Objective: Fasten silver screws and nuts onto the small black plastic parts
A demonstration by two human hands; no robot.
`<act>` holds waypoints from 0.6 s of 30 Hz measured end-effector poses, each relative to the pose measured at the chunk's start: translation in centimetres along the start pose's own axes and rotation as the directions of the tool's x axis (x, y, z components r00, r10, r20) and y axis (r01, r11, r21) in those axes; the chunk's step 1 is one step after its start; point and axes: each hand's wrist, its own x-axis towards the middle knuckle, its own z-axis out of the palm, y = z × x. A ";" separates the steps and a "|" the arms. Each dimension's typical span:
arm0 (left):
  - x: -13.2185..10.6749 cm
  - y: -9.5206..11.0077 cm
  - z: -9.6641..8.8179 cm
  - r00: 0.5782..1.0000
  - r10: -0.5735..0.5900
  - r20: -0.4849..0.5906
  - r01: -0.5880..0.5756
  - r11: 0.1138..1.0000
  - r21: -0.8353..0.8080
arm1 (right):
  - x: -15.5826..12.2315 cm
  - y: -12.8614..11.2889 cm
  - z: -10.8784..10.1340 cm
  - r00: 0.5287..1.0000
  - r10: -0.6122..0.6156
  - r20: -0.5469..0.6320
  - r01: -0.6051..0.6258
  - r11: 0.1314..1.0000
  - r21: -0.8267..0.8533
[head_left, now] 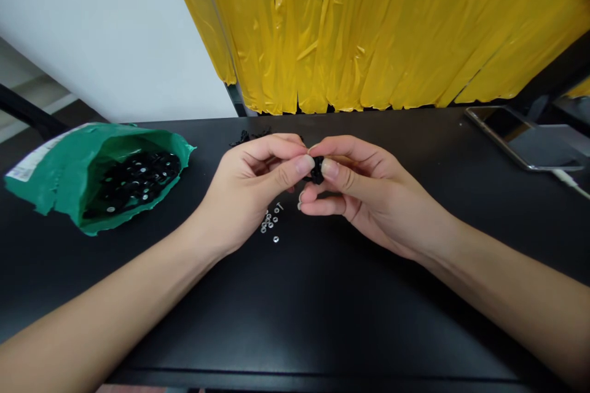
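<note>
My left hand [251,187] and my right hand [364,187] meet above the middle of a black table [295,307]. Both pinch one small black part [317,171] between thumbs and forefingers, fingers closed on it. Just below the hands lie several small silver nuts [270,223] and a tiny screw on the tabletop. A little heap of black parts [251,135] sits behind my left hand, partly hidden.
An open green bag [59,184] holding many black parts with silver centres lies at the left. A phone [523,138] with a white cable rests at the far right. Yellow plastic sheeting [378,31] hangs behind the table, beside a white wall.
</note>
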 end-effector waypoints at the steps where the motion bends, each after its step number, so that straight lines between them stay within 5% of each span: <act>1: -0.1 0.1 0.1 0.999 -0.049 -0.004 0.048 0.997 -0.052 | 0.0 0.0 -0.1 1.000 -0.008 0.002 0.008 1.000 -0.001; 5: -0.3 0.4 0.5 0.975 -0.220 0.046 0.224 0.960 -0.166 | 0.1 0.0 -0.2 1.000 -0.017 -0.008 0.017 1.000 -0.016; 8: -0.2 0.4 0.3 0.969 -0.226 0.096 0.240 0.957 -0.163 | 0.2 0.0 -0.2 1.000 -0.012 -0.027 0.011 0.999 -0.032; 13: 0.2 -0.1 -0.1 0.986 -0.164 0.008 0.164 0.986 -0.030 | 0.2 0.0 -0.2 0.999 -0.009 -0.032 0.008 0.999 -0.045; 18: 0.3 -0.1 -0.3 1.000 0.020 0.005 -0.021 0.995 0.093 | 0.2 -0.2 -0.4 1.000 -0.025 -0.018 0.024 0.998 -0.052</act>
